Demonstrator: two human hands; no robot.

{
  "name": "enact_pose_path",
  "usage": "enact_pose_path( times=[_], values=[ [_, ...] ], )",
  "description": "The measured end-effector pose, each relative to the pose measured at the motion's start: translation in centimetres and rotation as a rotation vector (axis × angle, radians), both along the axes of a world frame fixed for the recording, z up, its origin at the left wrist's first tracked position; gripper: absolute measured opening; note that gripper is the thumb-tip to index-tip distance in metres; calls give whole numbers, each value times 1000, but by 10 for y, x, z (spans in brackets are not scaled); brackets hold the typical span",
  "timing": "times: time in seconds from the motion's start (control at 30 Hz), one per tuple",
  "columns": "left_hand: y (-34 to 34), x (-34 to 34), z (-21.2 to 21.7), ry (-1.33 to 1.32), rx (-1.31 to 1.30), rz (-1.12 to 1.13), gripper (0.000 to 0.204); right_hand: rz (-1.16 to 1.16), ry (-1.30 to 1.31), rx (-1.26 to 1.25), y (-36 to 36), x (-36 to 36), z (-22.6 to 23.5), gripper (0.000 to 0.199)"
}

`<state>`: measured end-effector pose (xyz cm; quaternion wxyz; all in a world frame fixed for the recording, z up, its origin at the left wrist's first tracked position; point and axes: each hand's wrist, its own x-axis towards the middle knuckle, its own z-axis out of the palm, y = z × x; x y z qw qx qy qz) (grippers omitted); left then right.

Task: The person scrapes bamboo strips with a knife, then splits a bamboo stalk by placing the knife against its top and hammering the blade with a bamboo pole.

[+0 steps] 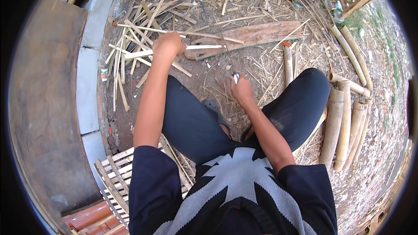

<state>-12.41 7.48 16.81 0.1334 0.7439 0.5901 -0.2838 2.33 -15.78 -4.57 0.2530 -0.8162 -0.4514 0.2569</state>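
Observation:
My left hand (169, 45) is closed around a pale split-bamboo strip (201, 47), which sticks out on both sides of the fist. The strip's right end meets the blade of a long knife (226, 50), whose dark blade shows as a thin line pointing away from me. Around the knife's handle, partly whitish near the blade, my right hand (242, 89) is closed between my knees. Beneath the strip lies a weathered wooden plank (261, 32) on the ground. Whether the blade cuts into the strip cannot be made out.
Loose bamboo strips (126, 48) lie heaped at the left, beside a grey block edge (88, 89). Several cut bamboo poles (333, 124) lie to my right. A slatted bamboo rack (115, 169) is by my left side. Shavings and litter cover the soil.

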Motion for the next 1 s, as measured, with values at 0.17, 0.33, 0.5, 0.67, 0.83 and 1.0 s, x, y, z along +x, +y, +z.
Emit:
enact_pose_path(
  times=[0.17, 0.33, 0.5, 0.67, 0.83, 1.0],
  values=[
    [0, -6, 20, -6, 83, 26, 20, 0, 92, 108, 19, -12, 89, 46],
    [6, 0, 14, -11, 51, 10, 21, 30, 17, 41, 5, -6, 35, 43],
    [9, 2, 16, -31, 73, 23, 23, -72, 106, 115, 11, -7, 41, 40],
    [1, 1, 27, 19, 84, 15, 23, 2, 71, 116, 3, -7, 60, 44],
    [-17, -16, 32, -41, 160, -10, 20, -36, 77, 14, -33, -21, 54, 46],
    [-11, -14, 46, 18, 94, 31, 20, 9, 129, 57, -6, -36, 108, 44]
  ],
)
